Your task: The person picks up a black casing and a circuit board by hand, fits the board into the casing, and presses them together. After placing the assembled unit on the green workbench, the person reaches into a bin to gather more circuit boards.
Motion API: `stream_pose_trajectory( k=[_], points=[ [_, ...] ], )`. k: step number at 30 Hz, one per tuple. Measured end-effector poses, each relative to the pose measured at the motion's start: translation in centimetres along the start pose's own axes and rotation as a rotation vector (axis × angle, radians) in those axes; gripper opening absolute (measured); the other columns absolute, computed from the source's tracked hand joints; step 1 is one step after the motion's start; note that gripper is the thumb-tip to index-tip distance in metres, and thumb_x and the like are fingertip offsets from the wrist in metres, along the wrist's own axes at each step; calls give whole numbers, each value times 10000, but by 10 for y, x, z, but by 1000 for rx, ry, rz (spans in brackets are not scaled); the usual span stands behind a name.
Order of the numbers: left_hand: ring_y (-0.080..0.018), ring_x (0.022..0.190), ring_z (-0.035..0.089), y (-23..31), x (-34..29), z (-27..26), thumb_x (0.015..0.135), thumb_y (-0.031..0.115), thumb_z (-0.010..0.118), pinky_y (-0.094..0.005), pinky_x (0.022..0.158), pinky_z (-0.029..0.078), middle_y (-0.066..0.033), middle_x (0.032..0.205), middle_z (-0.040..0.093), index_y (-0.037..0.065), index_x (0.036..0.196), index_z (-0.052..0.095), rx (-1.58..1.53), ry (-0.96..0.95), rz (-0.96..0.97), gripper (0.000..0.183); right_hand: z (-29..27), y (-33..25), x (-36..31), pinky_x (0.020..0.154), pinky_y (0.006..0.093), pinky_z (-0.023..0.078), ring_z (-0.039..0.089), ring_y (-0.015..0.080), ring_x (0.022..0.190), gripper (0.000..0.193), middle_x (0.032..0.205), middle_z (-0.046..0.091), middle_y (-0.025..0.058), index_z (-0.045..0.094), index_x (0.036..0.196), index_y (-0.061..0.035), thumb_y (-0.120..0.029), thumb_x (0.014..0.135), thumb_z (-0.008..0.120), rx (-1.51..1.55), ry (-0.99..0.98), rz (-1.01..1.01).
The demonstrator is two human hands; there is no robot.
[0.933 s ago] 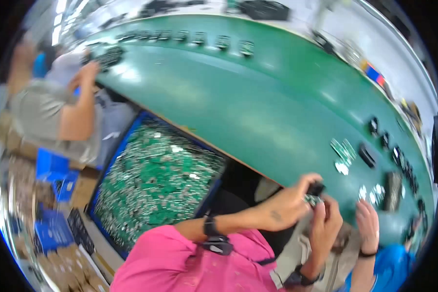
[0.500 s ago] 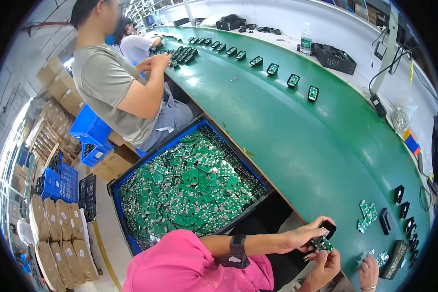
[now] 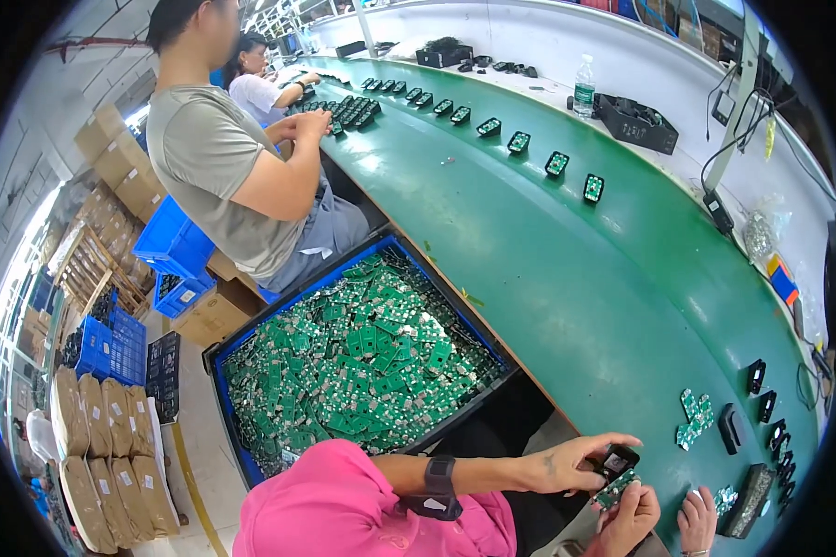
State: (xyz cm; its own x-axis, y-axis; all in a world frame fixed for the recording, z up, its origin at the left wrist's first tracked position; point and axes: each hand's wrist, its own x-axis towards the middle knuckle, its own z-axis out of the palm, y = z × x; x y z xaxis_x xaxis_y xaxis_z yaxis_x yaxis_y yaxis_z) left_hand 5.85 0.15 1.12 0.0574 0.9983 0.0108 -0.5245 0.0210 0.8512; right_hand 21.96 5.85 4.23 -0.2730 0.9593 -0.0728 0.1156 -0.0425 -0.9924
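While your left hand (image 3: 567,466) grasps a small black housing (image 3: 620,458), your right hand (image 3: 633,520) pinches a green circuit board (image 3: 613,493) by thumb and fingers; both pieces are to the right of the crate (image 3: 297,302), lower than its right-hand corner and over the near edge of the bench (image 3: 511,269). What has just changed is your hold on the housing: your left thumb lies less across its face than a moment ago, and your index finger reaches out straighter along its far side, so more of the dark hollow shows. For the work in hand, I judge that the two pieces remain separate, each under its own hand; whether their edges touch, I cannot tell.

Against the earliest view, your hands are sharp instead of blurred, and the crate appears farther right in your sight, which reads as a turn of your head. Beyond your hands, rightward from the crate, the loose boards (image 3: 694,418) and the spare black casing (image 3: 732,429) stay side by side on the bench. Above and to the right of the crate, the row of black-rimmed pieces (image 3: 556,164) keeps its spacing along the far side, as it did half a second ago.
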Motion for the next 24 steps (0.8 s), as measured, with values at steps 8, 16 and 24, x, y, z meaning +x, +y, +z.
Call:
stream_pose_trajectory(
  k=[8,16,24],
  points=[
    [-197,893,580,-6,5,19,877,-60,563,-286,790,479,-108,1134,567,123,1464,491,676,180,338,619,-1,-4,-14,463,206,401,494,58,532,196,691,571,13,594,850,3,-141,982,611,-99,-33,-141],
    [-174,1114,595,17,-9,16,851,-140,478,-268,853,527,-151,1367,518,-10,1390,512,598,251,201,556,5,-13,-5,478,202,391,518,39,534,144,649,593,-11,636,815,23,-66,921,676,-180,-87,-115],
    [-135,1069,605,20,-10,21,964,40,509,-243,822,529,-138,1368,511,-5,1388,493,421,224,117,427,6,-14,-4,453,201,374,508,20,518,195,624,596,-13,622,791,24,-100,913,713,-247,-102,-90]
  ],
)
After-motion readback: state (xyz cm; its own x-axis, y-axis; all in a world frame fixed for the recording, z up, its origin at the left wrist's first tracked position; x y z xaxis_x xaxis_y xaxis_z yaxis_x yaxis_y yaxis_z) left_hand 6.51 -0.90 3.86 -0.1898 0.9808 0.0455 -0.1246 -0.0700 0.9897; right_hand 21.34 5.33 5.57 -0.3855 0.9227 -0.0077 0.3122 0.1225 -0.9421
